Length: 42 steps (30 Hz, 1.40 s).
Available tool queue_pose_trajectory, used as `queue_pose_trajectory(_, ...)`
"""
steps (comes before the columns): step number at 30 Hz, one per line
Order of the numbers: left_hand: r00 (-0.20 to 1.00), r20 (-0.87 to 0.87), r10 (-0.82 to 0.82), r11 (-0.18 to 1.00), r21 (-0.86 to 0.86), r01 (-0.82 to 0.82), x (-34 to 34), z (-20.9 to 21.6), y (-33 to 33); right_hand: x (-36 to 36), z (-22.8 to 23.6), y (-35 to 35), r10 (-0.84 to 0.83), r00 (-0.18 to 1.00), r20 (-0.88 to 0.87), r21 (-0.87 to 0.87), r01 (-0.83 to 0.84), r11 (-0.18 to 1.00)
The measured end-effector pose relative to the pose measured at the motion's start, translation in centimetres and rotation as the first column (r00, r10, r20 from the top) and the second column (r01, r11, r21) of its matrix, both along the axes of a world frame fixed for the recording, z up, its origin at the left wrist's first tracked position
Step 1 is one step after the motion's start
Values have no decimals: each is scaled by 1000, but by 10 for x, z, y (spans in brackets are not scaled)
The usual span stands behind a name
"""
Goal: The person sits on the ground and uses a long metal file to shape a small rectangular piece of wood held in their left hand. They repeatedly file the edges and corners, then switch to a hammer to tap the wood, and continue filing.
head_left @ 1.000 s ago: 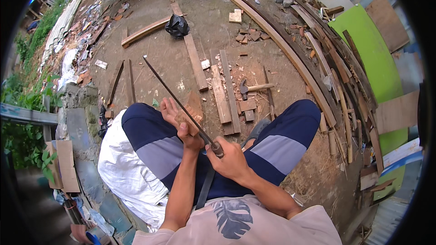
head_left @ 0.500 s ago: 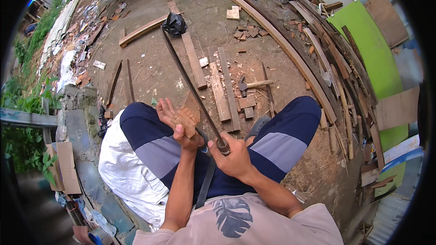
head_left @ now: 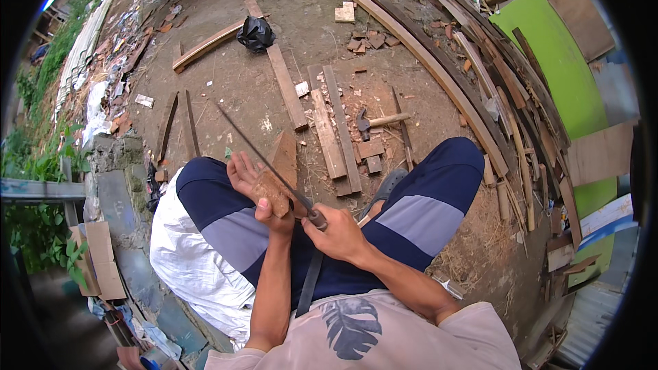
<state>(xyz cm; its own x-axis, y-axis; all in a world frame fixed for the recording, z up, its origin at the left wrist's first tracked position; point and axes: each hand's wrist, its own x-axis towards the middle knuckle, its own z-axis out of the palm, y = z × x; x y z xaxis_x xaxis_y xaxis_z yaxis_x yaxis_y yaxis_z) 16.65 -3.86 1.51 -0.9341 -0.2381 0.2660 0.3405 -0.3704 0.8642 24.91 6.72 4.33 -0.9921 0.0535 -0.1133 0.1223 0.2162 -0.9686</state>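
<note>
My left hand (head_left: 275,222) holds a small brown wooden block (head_left: 269,194) between thumb and palm, with the other fingers stretched out behind it. In my right hand (head_left: 337,234) is the handle of a machete (head_left: 317,218), its long dark blade slanting up and to the left. Seen nearly edge-on, the blade passes along the right side of the block; I cannot tell whether they touch. Behind the block, between my knees, stands a larger reddish-brown piece of wood (head_left: 284,154), partly hidden by the blade and my left hand.
A hammer (head_left: 373,120) lies ahead among wood chips, beside short planks (head_left: 327,133). A black plastic bag (head_left: 256,33) rests on a long board. Long timbers (head_left: 432,75) and a green panel (head_left: 558,72) line the right. White cloth (head_left: 188,267) lies by my left leg.
The machete's blade has swung left and turned edge-on, coming alongside the block. The block has tilted in my left hand, and my right hand has moved slightly left.
</note>
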Motion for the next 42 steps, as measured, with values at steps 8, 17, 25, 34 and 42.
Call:
queue_pose_trajectory(8,999,0,49,998,-41,-49,2,4,6,3,15,-4,69,997,36,-55,-67,996)
queue_pose_trajectory(17,998,20,52,998,-40,-51,3,0,1,6,15,-8,-5,997,-74,-33,2,999)
queue_pose_trajectory(25,984,77,-159,987,7,159,8,-29,-12,6,27,-4,-26,996,-86,-22,25,999)
queue_pose_trajectory(34,896,179,-406,914,108,392,25,-100,-40,11,26,2,7,995,-100,34,-4,999)
queue_pose_trajectory(42,939,164,-302,953,78,292,22,-91,-30,15,48,5,-26,997,-70,9,27,1000)
